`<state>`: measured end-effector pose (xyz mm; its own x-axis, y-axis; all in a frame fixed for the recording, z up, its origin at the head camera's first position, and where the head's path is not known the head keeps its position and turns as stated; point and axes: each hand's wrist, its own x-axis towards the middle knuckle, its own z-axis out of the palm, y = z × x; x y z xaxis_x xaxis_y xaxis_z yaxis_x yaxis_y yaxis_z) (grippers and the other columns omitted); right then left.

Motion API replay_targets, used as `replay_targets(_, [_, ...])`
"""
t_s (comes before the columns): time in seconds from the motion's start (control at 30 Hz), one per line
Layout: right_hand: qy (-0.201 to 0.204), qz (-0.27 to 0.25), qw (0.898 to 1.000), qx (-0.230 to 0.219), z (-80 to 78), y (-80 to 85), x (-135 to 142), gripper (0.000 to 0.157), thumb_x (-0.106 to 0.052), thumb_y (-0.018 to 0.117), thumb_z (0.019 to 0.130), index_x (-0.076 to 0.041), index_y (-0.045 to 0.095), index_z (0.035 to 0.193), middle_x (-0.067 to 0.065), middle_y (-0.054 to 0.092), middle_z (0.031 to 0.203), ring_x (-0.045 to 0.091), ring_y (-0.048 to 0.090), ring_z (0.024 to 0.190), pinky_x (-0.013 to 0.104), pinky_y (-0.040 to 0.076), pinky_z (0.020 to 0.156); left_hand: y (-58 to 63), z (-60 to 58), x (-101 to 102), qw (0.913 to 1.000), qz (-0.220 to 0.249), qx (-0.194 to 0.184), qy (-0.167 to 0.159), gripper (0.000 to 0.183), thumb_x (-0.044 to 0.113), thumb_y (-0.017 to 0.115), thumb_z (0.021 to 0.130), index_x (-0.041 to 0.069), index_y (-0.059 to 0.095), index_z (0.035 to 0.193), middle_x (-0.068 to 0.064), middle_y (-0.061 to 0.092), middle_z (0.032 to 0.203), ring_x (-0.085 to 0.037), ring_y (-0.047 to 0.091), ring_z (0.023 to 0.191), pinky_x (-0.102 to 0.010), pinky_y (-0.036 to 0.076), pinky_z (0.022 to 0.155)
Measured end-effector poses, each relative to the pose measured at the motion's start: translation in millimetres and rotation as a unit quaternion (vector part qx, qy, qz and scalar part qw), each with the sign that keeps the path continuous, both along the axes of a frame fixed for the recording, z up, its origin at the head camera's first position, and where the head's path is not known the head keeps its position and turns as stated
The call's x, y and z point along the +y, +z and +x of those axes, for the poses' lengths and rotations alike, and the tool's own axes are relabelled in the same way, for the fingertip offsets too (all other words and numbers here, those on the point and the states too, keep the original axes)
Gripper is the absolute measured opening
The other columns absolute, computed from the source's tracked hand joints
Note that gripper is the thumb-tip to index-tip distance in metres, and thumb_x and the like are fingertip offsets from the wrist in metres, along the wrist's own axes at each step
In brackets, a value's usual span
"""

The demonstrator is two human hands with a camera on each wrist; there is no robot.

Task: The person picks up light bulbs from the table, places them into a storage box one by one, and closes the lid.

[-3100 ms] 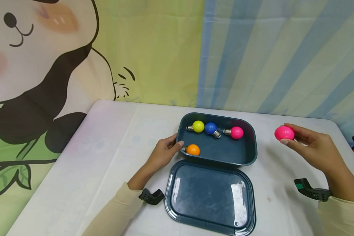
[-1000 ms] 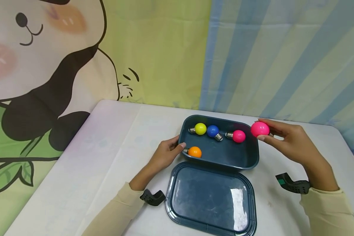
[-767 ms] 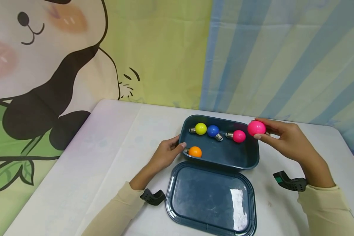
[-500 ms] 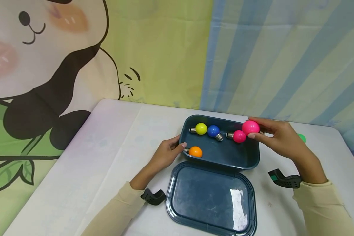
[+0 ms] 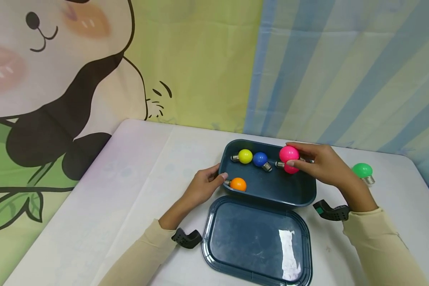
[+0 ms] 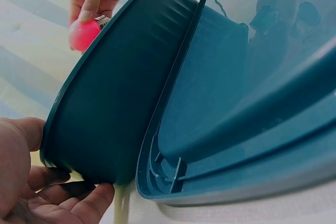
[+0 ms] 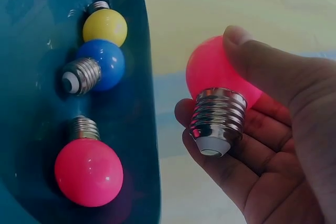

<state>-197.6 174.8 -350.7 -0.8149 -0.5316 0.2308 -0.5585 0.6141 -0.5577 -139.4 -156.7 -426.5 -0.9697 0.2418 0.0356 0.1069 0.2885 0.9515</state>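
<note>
My right hand (image 5: 318,163) pinches a pink light bulb (image 7: 218,69) between thumb and fingers, above the right part of a dark blue plastic box (image 5: 271,194). In the head view this bulb partly covers a second pink bulb (image 7: 89,172) lying inside. Also in the box lie a yellow bulb (image 5: 245,156), a blue bulb (image 5: 260,159) and, by the near left corner, an orange bulb (image 5: 238,184). My left hand (image 5: 201,186) grips the box's left end, thumb over the rim and fingers against the outer wall, as the left wrist view shows.
A dark blue lid (image 5: 254,238) lies flat on the white table (image 5: 146,178), right in front of the box. To the right, beyond my right wrist, a green bulb (image 5: 362,170) rests on the table. A printed curtain (image 5: 200,67) hangs behind.
My right hand has carried the pink bulb leftward from beside the box to over its right part. The green bulb has come into view behind it. My left hand stays on the box.
</note>
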Motion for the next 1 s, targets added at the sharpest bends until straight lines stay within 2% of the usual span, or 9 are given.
replay_targets(0.2, [-0.005,0.012,1.0,-0.011,-1.1,3.6,-4,0.051,-0.013,0.074,0.087,0.002,0.058,0.133,0.02,0.066,0.115,0.029,0.066,0.09,0.022,0.055,0.071,29.0,11.5,2,1.0,-0.004,0.0,-0.006,0.051,0.015,0.054,0.101,-0.011,0.039,0.142,-0.026,0.05,0.136,-0.032,0.056,0.12,-0.041,0.048,0.095])
replay_targets(0.3, [0.001,0.013,1.0,-0.027,-2.3,5.0,-7,0.051,-0.013,0.074,0.088,0.002,0.057,0.134,0.019,0.066,0.115,0.028,0.066,0.09,0.026,0.057,0.074,35.3,14.4,3,1.0,0.0,-0.002,-0.005,0.05,0.013,0.055,0.101,-0.012,0.04,0.141,-0.027,0.052,0.135,-0.032,0.057,0.119,-0.041,0.049,0.094])
replay_targets(0.53, [0.034,0.021,0.999,-0.037,-10.1,2.0,-18,0.051,-0.015,0.076,0.086,0.002,0.059,0.132,0.012,0.067,0.108,0.019,0.06,0.079,0.024,0.055,0.069,35.1,14.5,3,1.0,0.006,-0.006,-0.005,0.051,0.014,0.055,0.101,-0.012,0.039,0.141,-0.026,0.051,0.136,-0.031,0.056,0.119,-0.041,0.049,0.094])
replay_targets(0.73, [0.051,0.038,0.997,-0.04,-17.2,-2.8,-26,0.051,-0.017,0.077,0.086,0.001,0.06,0.13,0.011,0.067,0.106,0.019,0.059,0.081,0.026,0.054,0.069,35.3,15.0,2,0.9999,0.003,-0.007,-0.007,0.051,0.015,0.054,0.101,-0.011,0.039,0.142,-0.026,0.05,0.137,-0.031,0.056,0.12,-0.04,0.049,0.095])
replay_targets(0.87, [0.073,0.045,0.996,-0.038,-22.1,-4.9,-31,0.048,-0.017,0.077,0.086,0.0,0.062,0.128,0.009,0.068,0.106,0.018,0.06,0.084,0.027,0.055,0.072,34.8,14.4,2,1.0,0.005,-0.004,-0.006,0.051,0.015,0.055,0.101,-0.011,0.039,0.142,-0.026,0.05,0.137,-0.032,0.057,0.119,-0.04,0.049,0.094])
replay_targets(1.0, [0.099,0.053,0.993,-0.033,-26.2,-4.6,-38,0.048,-0.015,0.078,0.085,0.001,0.063,0.127,0.006,0.069,0.104,0.017,0.058,0.082,0.028,0.054,0.069,34.8,14.3,2,1.0,0.003,-0.004,-0.004,0.051,0.015,0.055,0.101,-0.011,0.039,0.142,-0.026,0.051,0.136,-0.032,0.058,0.118,-0.039,0.05,0.093])
